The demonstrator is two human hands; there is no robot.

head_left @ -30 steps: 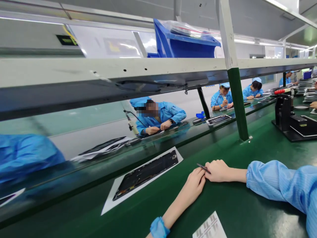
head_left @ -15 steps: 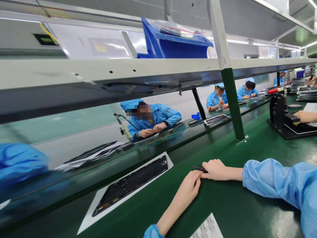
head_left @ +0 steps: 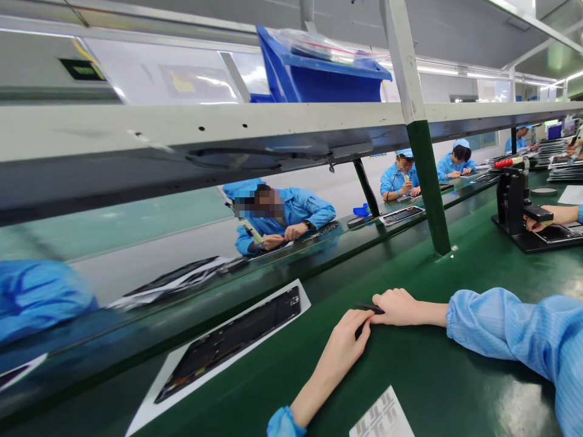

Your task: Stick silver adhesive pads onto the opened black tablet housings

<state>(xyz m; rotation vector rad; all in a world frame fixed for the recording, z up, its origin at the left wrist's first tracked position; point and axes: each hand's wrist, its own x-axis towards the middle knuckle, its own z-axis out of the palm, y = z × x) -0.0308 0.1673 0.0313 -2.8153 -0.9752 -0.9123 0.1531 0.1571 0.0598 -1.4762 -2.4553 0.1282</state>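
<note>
My right hand [head_left: 398, 306] rests on the green belt [head_left: 437, 376], fingers closed on thin dark tweezers [head_left: 368, 308] that point left. My left hand [head_left: 344, 347] lies palm down just beside it. Its fingers are pressed together and curled, the fingertips touching the tweezers' tip, with a small dark shape under them that I cannot make out. Left of both hands, a dark opened tablet [head_left: 237, 337] lies on a white sheet [head_left: 182, 364].
A white sheet of grey stickers [head_left: 382, 419] lies near the front edge. A green-and-white post [head_left: 428, 188] stands behind my hands, under a shelf bearing a blue bin [head_left: 319, 76]. At right another person's hand [head_left: 549, 216] touches a black fixture [head_left: 517, 203]. Several people in blue work across the line.
The tablet on its white sheet has moved left along the belt. My left fingertips have closed in on the tweezers' tip. Another person's hand has come onto the black fixture.
</note>
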